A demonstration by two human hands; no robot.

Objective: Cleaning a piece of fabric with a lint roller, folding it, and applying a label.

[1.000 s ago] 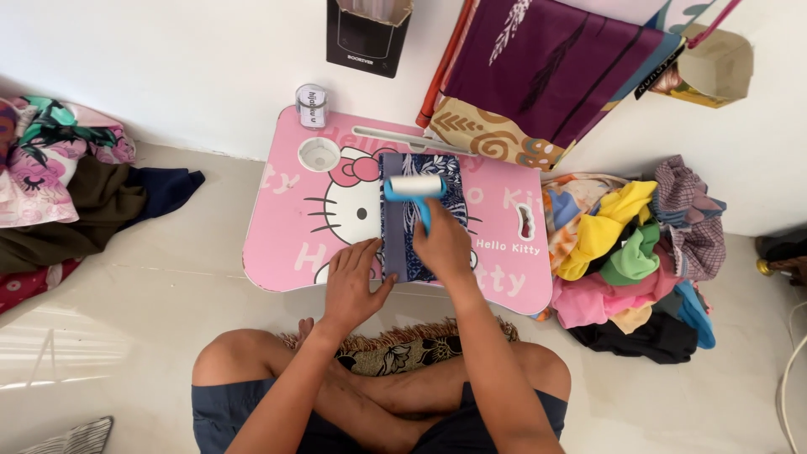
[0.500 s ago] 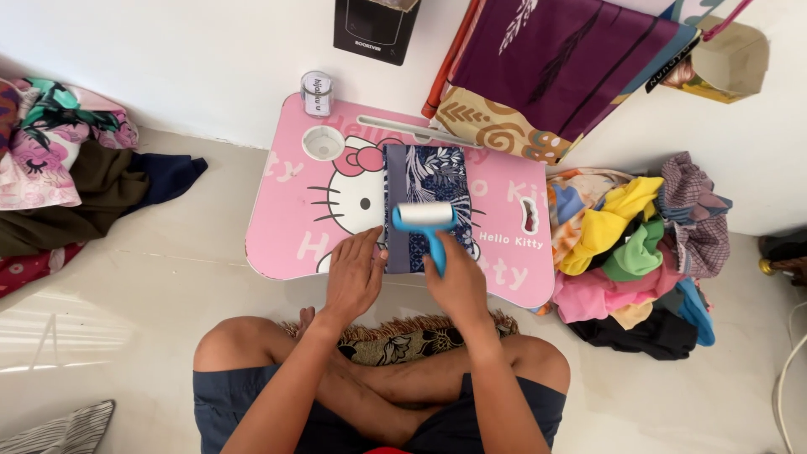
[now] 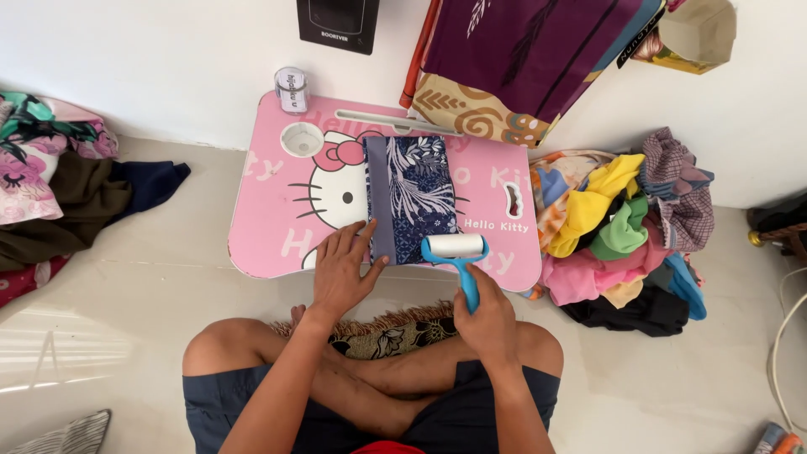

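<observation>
A folded dark blue patterned cloth (image 3: pixel 414 193) lies along the middle of a pink lap table (image 3: pixel 269 210) with a cartoon cat print. My left hand (image 3: pixel 343 269) rests flat on the table, fingers spread, its fingertips on the cloth's near left corner. My right hand (image 3: pixel 486 319) grips the blue handle of a lint roller (image 3: pixel 455 249). The roller's white drum sits at the cloth's near right edge.
A small clear tape roll (image 3: pixel 292 88) stands at the table's far left corner beside a cup hole (image 3: pixel 301 139). A heap of colourful clothes (image 3: pixel 622 219) lies to the right, more clothes (image 3: pixel 59 185) to the left. Folded fabrics (image 3: pixel 521 59) lean on the wall behind.
My right hand has drawn the lint roller down the cloth toward me, from its far end to its near edge. My left hand stayed at the near corner.
</observation>
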